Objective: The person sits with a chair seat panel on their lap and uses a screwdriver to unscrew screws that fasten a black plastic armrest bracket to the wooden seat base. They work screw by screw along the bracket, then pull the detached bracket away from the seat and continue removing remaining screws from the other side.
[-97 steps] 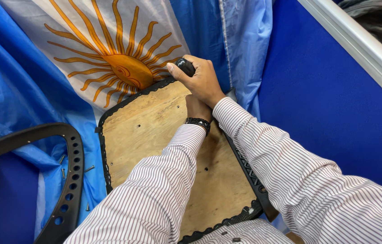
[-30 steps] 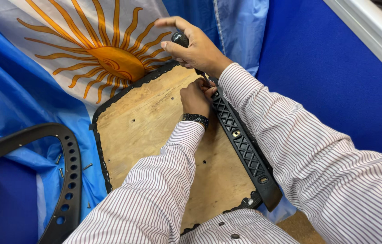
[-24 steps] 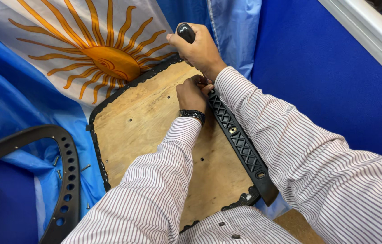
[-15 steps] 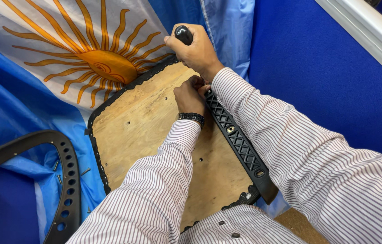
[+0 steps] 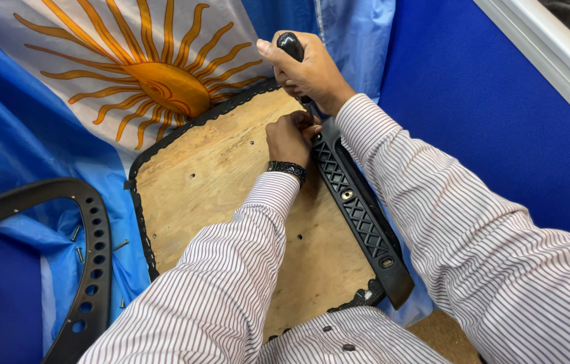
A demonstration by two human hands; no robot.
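Right hand grips black-handled screwdriver; left hand pinches far end of black ribbed plastic bracket on plywood seat panel. Two nearer holes appear unfastened.

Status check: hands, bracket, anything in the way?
Right hand gripping black tool handle. Left hand pinching at black bracket top, on wooden board. Nothing blocking.
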